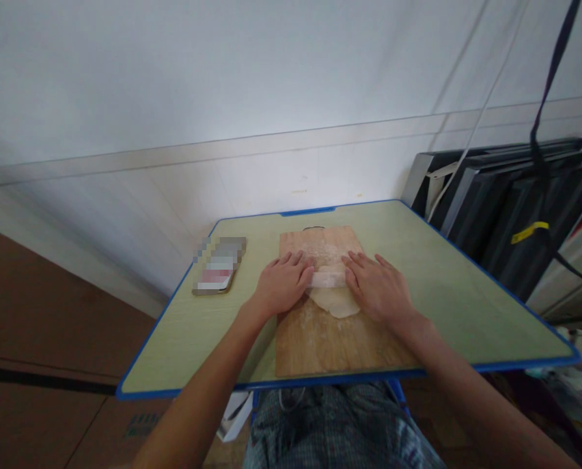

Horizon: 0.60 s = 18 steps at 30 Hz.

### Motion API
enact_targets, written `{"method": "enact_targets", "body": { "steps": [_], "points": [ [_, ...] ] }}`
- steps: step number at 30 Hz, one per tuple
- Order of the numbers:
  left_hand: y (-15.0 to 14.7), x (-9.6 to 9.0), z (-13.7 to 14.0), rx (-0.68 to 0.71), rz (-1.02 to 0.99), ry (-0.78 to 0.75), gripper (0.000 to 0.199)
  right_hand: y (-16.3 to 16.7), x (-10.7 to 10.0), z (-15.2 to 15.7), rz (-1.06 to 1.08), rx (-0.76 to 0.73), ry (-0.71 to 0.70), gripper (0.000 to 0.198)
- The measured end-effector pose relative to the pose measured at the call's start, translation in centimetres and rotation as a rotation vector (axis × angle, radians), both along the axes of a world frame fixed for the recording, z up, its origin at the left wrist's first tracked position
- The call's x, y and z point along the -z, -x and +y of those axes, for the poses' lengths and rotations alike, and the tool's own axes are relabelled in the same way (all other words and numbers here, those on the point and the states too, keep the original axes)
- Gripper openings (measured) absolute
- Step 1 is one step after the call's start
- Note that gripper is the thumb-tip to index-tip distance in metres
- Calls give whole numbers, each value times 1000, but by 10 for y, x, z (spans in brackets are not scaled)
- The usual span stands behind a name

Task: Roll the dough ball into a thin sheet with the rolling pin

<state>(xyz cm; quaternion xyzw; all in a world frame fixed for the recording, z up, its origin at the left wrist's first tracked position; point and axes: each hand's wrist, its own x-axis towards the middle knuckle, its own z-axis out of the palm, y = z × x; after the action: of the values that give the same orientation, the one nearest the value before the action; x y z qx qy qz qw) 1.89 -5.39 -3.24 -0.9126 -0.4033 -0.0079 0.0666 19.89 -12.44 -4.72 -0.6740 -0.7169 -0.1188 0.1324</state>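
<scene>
A short pale cylinder that looks like a rolling pin lies crosswise over a flattened sheet of dough. Both rest on a wooden cutting board dusted with white flour. My left hand lies over the pin's left end, palm down with fingers stretched forward. Over its right end lies my right hand, also palm down, fingers extended and a little apart. The two ends of the pin are hidden beneath my hands. Dough shows between the hands and on the near side of the pin.
The board stands on a light green table with a blue rim. A phone, partly blurred out, lies to the left. Dark flat panels lean at the right by the white wall. A black strap hangs in front of them.
</scene>
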Motion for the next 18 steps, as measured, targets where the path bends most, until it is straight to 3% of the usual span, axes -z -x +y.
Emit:
{"method": "enact_targets", "body": {
  "steps": [4, 11, 18],
  "points": [
    [0, -1, -4, 4, -27, 10, 49, -1, -1, 1, 2, -27, 19, 44],
    [-14, 0, 33, -21, 75, 54, 41, -9, -11, 37, -16, 10, 148, 42],
    [-9, 1, 5, -98, -41, -38, 47, -3, -4, 8, -71, 7, 24, 44]
  ]
}}
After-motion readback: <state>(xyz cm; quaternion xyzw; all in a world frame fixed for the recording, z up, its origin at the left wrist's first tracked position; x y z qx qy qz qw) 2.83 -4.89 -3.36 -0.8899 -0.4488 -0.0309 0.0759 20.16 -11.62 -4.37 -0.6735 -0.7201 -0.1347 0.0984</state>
